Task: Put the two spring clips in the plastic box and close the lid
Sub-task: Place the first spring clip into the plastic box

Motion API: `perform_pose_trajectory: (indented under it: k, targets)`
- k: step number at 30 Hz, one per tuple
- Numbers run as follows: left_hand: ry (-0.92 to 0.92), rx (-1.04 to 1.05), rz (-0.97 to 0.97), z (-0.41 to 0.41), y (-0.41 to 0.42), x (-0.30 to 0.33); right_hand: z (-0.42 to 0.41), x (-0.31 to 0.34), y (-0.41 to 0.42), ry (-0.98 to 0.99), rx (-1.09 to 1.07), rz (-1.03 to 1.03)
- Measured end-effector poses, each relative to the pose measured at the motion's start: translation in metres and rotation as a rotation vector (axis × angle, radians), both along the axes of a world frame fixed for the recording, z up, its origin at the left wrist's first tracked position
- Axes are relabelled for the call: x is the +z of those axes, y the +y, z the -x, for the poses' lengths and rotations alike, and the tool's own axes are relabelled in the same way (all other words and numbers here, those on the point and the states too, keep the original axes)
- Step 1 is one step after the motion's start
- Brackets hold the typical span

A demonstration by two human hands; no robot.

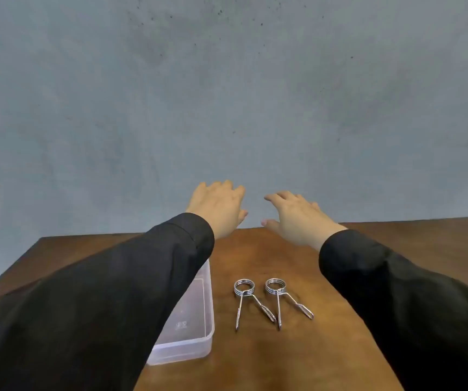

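Note:
Two metal spring clips lie side by side on the wooden table, the left spring clip [251, 301] and the right spring clip [285, 300], coils away from me and handles toward me. To their left stands a clear plastic box [196, 337], open on top and partly hidden under my left sleeve; no lid shows. My left hand [218, 206] and my right hand [295, 214] are stretched out, palms down, over the table's far edge, well beyond the clips. Both hold nothing, fingers apart.
The brown wooden table [258, 362] ends at a far edge just under my hands, with a grey floor [227, 94] beyond. My black sleeves [100, 306] cover the table's left and right sides.

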State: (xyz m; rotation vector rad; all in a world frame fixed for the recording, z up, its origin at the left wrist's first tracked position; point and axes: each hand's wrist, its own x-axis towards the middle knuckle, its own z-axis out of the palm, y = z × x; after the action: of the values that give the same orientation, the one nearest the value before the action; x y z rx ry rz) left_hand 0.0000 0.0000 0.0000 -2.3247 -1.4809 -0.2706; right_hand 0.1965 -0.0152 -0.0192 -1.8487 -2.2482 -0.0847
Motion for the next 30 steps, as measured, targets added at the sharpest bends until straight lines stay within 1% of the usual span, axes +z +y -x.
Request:
perform_pose_trajectory:
  k: [2, 6, 10, 12, 13, 15, 18, 24, 28, 30]
  targets:
    - [-0.017, 0.017, 0.054, -0.006, -0.003, -0.017, -0.003, -0.02, -0.004, 0.023, -0.043, 0.06]
    - [-0.077, 0.037, 0.14, -0.008, -0.007, -0.062, -0.016, -0.092, -0.015, 0.076, -0.109, 0.231]
    - [-0.141, 0.079, 0.153, 0.008, -0.008, -0.092, -0.029, -0.158, -0.028, 0.138, -0.192, 0.432]
    - [-0.169, 0.117, 0.169, 0.023, -0.008, -0.104, -0.031, -0.183, -0.034, 0.149, -0.232, 0.498]
    - [-0.177, 0.142, 0.181, 0.032, -0.008, -0.109, -0.031, -0.193, -0.036, 0.147, -0.25, 0.499]
    - [-0.198, 0.187, 0.203, 0.052, -0.008, -0.119, -0.028, -0.204, -0.038, 0.126, -0.28, 0.431]
    - [-0.254, 0.261, 0.226, 0.082, -0.011, -0.132, -0.021, -0.209, -0.037, 0.106, -0.264, 0.335]
    - [-0.368, 0.378, 0.248, 0.141, -0.015, -0.156, -0.013, -0.221, -0.03, 0.089, -0.281, 0.255]
    - [-0.424, 0.457, 0.301, 0.179, -0.015, -0.175, -0.01, -0.222, -0.023, 0.125, -0.306, 0.218]
    - [-0.454, 0.475, 0.316, 0.196, -0.014, -0.185, -0.007, -0.214, -0.02, 0.155, -0.321, 0.162]
